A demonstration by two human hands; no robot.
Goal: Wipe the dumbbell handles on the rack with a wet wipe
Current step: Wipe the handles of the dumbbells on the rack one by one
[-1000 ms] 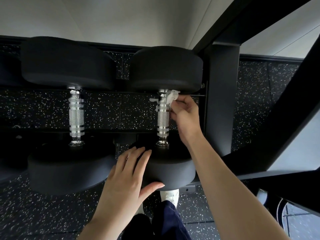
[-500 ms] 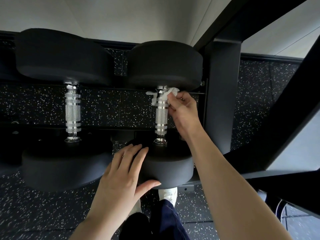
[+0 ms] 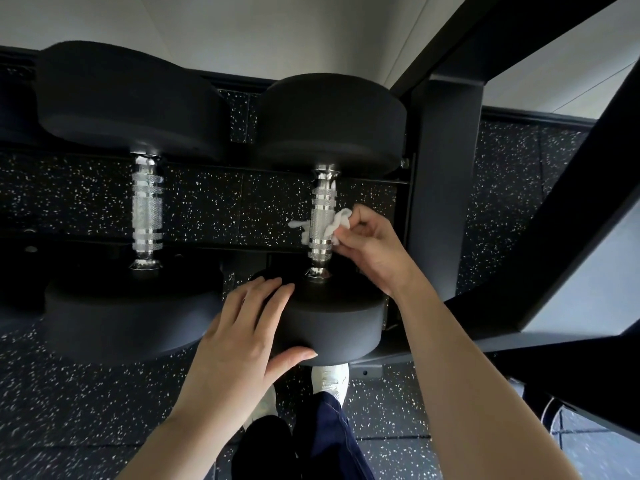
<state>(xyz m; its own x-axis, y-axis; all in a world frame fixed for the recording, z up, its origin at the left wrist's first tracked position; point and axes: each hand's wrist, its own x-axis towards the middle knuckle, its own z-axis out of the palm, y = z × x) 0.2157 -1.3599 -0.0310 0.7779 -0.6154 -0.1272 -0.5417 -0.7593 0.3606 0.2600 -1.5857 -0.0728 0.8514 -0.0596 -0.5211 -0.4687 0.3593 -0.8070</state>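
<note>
Two black dumbbells lie on the rack, their chrome knurled handles running away from me. My right hand [image 3: 372, 245] pinches a white wet wipe [image 3: 334, 225] that wraps behind the right dumbbell's handle [image 3: 322, 216] at about mid-length, with a loose end showing on the handle's left side. On the near head of that dumbbell [image 3: 336, 320] my left hand [image 3: 242, 341] rests with fingers straight and thumb along the front face. The left dumbbell's handle [image 3: 147, 209] is untouched.
A black rack upright [image 3: 446, 188] stands just right of my right hand, and a diagonal brace [image 3: 568, 216] crosses further right. Speckled black rubber floor [image 3: 86, 403] lies below. My shoes [image 3: 329, 377] show under the near dumbbell head.
My right hand has slid the wipe down the right handle, from its far end by the far head to about the middle. The left hand stays on the near head.
</note>
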